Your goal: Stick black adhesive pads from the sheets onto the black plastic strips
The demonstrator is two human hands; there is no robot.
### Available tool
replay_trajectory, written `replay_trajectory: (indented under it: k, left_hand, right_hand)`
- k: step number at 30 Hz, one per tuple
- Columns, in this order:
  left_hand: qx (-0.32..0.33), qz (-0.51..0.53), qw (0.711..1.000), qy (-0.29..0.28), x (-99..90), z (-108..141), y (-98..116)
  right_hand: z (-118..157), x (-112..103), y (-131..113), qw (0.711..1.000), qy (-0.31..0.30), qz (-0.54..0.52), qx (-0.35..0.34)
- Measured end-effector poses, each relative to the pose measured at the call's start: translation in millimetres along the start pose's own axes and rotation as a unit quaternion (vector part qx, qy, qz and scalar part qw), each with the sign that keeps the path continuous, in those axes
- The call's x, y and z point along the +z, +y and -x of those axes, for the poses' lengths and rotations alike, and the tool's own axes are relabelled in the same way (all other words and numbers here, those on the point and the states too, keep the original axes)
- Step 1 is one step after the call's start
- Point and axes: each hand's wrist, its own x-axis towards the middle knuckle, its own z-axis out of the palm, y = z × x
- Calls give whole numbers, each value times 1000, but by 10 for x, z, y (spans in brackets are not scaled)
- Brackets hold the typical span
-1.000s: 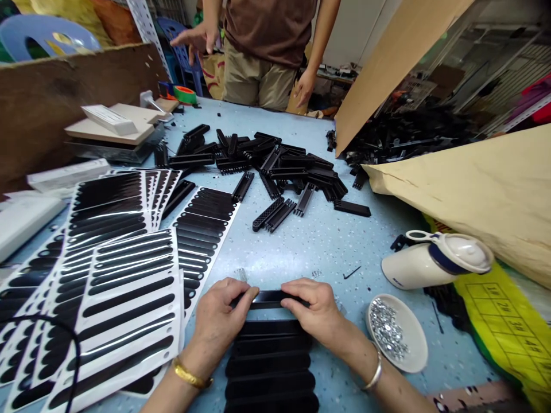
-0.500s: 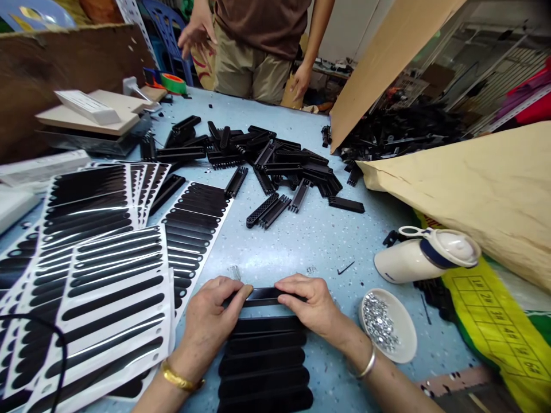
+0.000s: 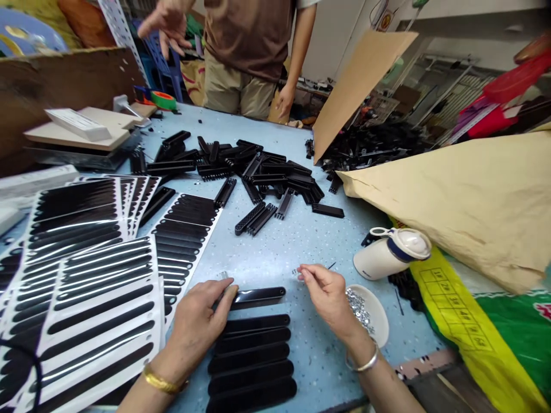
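My left hand (image 3: 200, 315) is closed on the left end of a long black plastic bar (image 3: 260, 295) with rounded ends and a hole near its right end. My right hand (image 3: 325, 295) is off the bar. Its thumb and forefinger are pinched together beside a few tiny clear or silvery pieces (image 3: 295, 271) on the table; whether it holds one cannot be made out. Below the bar lies a row of similar flat black bars (image 3: 252, 358). Beside my right wrist is a white bowl (image 3: 381, 315) of small shiny metal parts (image 3: 359, 308).
Sheets of black stickers (image 3: 103, 321) cover the left side. A pile of black plastic pieces (image 3: 258, 166) lies farther back. A white bottle (image 3: 381, 261) and brown paper (image 3: 451, 189) are on the right. Across the table (image 3: 202, 229) stands a person (image 3: 249, 46), one hand raised.
My right hand has let go of the bar's right end and moved right to the tiny pieces. My left hand keeps its hold. The person opposite has raised one hand; the view has shifted.
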Motion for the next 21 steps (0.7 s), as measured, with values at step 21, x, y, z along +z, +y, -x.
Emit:
replay_trajectory:
  k: [21]
  left_hand:
    - [237,-179,954,-34,197,257,173]
  right_hand:
    - [359,548,-199,969,-42,189,-154]
